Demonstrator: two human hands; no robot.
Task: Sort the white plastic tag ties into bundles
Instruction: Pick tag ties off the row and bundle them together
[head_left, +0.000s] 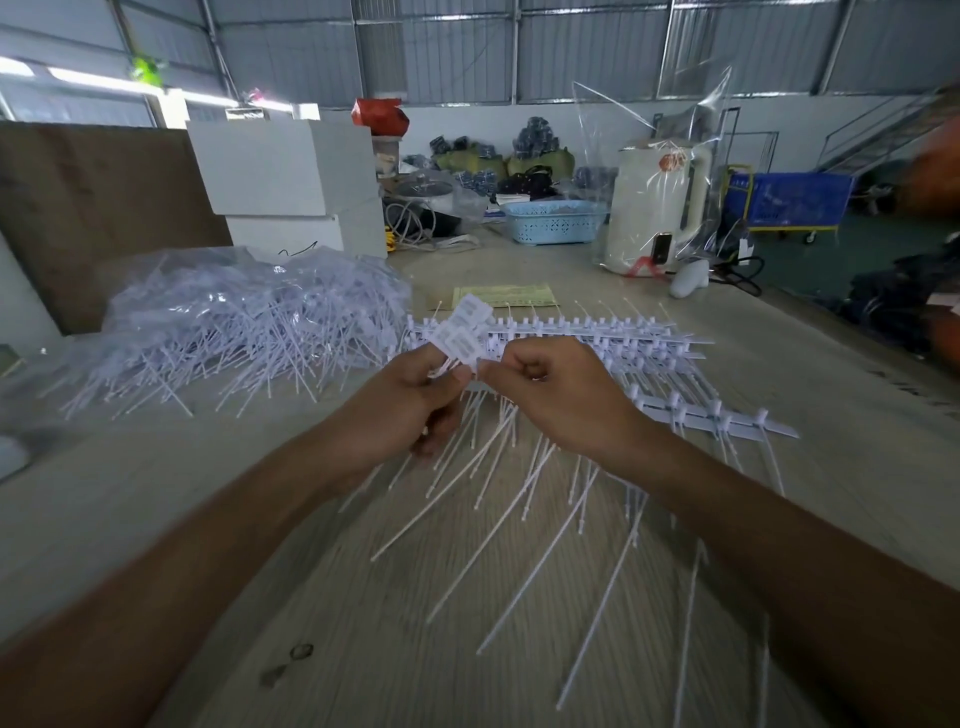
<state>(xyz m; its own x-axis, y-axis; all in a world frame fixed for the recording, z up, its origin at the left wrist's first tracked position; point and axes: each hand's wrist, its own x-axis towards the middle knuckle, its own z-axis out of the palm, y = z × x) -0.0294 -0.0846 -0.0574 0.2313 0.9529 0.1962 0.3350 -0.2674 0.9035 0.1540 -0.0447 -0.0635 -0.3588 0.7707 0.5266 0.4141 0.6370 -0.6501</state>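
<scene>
The left hand (415, 395) holds a small bunch of white tag ties (465, 332) just above the bench (156, 493), its grip curled round the stems so that the flat tag heads fan out above the thumb and the tails hang down below the palm. The right hand (545, 384) meets it from the other side, thumb and forefinger pinching at the same bunch right where the heads join the stems.

The step in hand looks like adding a tie to the bunch or squaring it up. To do it well, the heads should be brought level before the left grip tightens, with the tails all hanging the same way; a loose hold here would probably let the thin stems slip and splay.

Behind the hands lie rows of ties still joined to their strips (597, 338), and one more strip (717, 415) runs off to the right, its tails trailing toward the near edge. A big heap of ties in clear bags (249, 322) takes up the left of the bench.

Open room is best straight ahead and low, on the bare wood near the body and to the near left. The right side is crowded with loose tails, easily swept by a forearm. The kettle (654, 202), the blue basket (556, 221) and the white boxes (291, 171) stand well back, out of reach of the work.
</scene>
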